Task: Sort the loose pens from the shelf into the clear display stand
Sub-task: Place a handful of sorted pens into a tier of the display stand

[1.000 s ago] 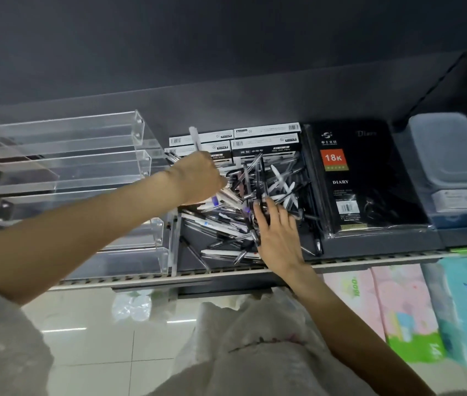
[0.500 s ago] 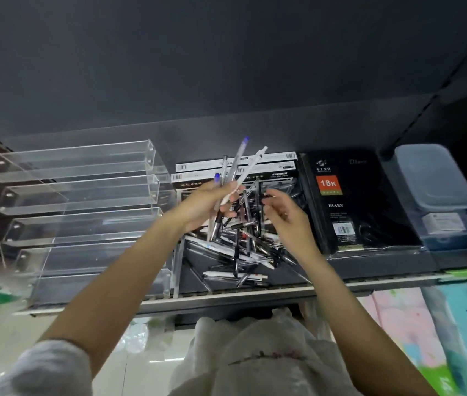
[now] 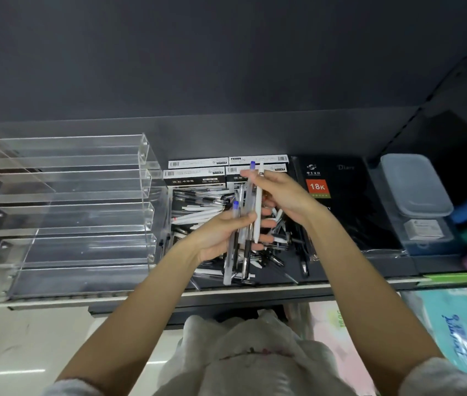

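Pens [image 3: 244, 224] stand near-upright in your left hand [image 3: 220, 235], clamped above the loose pile; right hand [image 3: 278, 192] pinches their tops. Display stand [image 3: 69, 212] lies leftward, troughs crosswise: left nearer.

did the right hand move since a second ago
Yes. The right hand has lifted off the loose pen pile and now sits higher, nearer the pen boxes, fingers on the held pens.
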Motion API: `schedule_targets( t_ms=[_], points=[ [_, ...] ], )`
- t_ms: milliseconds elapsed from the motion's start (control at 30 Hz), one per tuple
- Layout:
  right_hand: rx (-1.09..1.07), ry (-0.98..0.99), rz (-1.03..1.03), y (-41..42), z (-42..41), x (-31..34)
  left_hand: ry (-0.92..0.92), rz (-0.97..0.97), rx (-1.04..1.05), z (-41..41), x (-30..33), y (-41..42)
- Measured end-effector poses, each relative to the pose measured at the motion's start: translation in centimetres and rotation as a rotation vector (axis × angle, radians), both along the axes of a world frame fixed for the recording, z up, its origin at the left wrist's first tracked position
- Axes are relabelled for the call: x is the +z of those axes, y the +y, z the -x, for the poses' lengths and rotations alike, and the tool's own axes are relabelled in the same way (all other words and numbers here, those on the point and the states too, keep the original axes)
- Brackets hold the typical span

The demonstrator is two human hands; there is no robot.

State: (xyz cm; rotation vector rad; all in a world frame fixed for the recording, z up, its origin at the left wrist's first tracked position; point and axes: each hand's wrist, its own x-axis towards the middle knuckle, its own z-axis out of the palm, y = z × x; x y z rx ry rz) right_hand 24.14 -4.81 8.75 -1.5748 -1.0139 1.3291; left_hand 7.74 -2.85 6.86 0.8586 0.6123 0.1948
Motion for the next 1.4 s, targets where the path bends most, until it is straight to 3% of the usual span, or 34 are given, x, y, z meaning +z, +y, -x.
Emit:
schedule_targets(
  t_ms=[167, 500, 733, 900, 967, 1100, 1233, 1400],
  points=[
    [0.203, -0.102, 0.058, -0.1, -0.4, 0.5, -0.012, 0.048, 0.024, 0.1, -0.6, -0.9],
    [0.267, -0.11, 0.075, 0.7, -0.4, 1.3, -0.125, 0.157, 0.216, -0.6, -1.3, -2.3],
    [0.15, -0.184, -0.103, 1.2, -1.0, 2.6, -0.144, 0.155, 0.308, -0.7, -1.1, -2.3],
    [-0.316, -0.034, -0.311, -0.7, -2.6, 3.9, -0.251, 0.266, 0.476, 0.0, -1.8, -1.4],
    [-0.406, -0.024, -0.353, -1.9, -1.3, 2.9, -0.284, 0.292, 0.542, -0.1, -2.0, -1.1],
    [-0.385, -0.17, -0.352, -3.9, 2.6, -0.4, -0.341, 0.333, 0.63, -0.7, -1.8, -1.1],
    [-0.295, -0.523, -0.434, -5.1, 4.0, -3.1, -0.317, 0.31, 0.676, -1.2, -1.9, -0.9],
    [-0.231, -0.64, -0.436, -5.9, 3.6, -3.4, -0.3, 0.352, 0.69, -1.1, -1.9, -0.8]
  ],
)
